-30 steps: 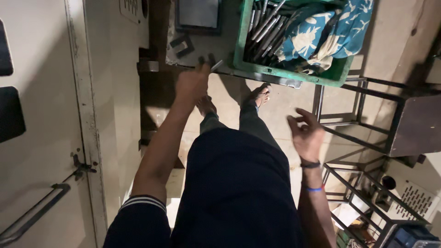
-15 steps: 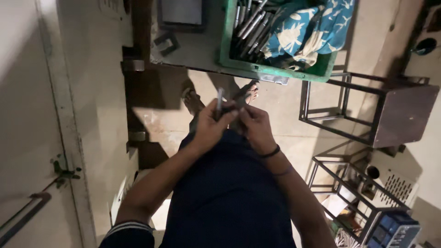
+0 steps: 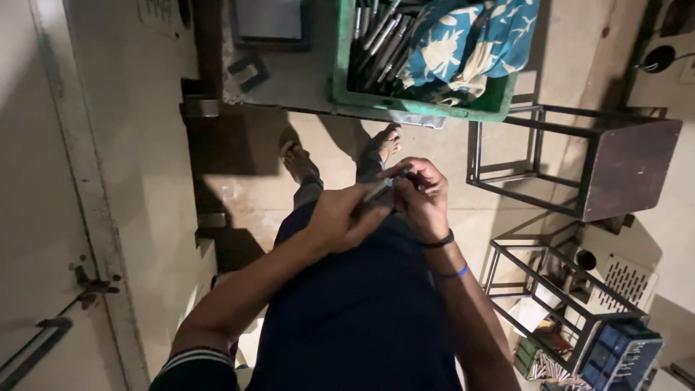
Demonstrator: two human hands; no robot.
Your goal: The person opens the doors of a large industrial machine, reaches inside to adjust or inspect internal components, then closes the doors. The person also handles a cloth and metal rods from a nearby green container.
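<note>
My left hand (image 3: pixel 342 219) and my right hand (image 3: pixel 420 199) meet in front of my body, above my dark trousers. Both hold one short grey metal rod (image 3: pixel 378 190) between their fingers. The left hand grips its lower end and the right hand's fingertips pinch its upper end. A dark band and a blue band circle my right wrist. Ahead stands a green crate (image 3: pixel 416 107) with several more metal rods (image 3: pixel 378 43) and a blue patterned cloth (image 3: pixel 474 40) in it.
The crate rests on a grey metal table (image 3: pixel 286 83) with a small bracket on it. Dark metal frame stools (image 3: pixel 579 174) stand at the right, a blue box (image 3: pixel 619 355) at bottom right. A pale door (image 3: pixel 51 217) with a handle is at the left.
My left hand drew back from the crate's edge with a rod. The right hand came in from the side, and both hands now hold the rod close to my body.
</note>
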